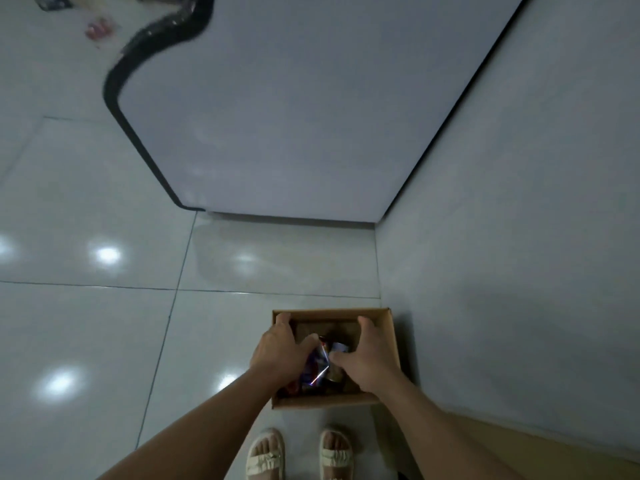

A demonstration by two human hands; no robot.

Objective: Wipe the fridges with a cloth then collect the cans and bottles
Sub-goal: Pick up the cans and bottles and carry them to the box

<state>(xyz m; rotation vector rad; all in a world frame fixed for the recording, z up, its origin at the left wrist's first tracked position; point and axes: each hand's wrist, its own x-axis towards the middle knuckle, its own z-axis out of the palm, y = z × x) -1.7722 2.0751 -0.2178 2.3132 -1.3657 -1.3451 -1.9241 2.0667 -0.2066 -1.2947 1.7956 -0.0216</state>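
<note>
1. Head view: the left hand (277, 351) and the right hand (363, 358) both grip the cardboard box (393, 341), fingers curled over its walls; cans (320, 368) lie between the fingers.
2. Collecting looks well advanced; whether the fridge (294, 116) is wiped cannot be judged.

Both hands grip the cardboard box (393, 341): left hand (277, 355) on its left wall, right hand (369, 358) on its right; cans (320, 368) lie between them.

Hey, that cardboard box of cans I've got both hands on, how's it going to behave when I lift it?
The cardboard box looks thin-walled and open-topped, so its sides may flex. The cans lie loose inside and will probably shift or rattle. With left hand and right hand on opposite sides, it should lift level and seems light.
</note>
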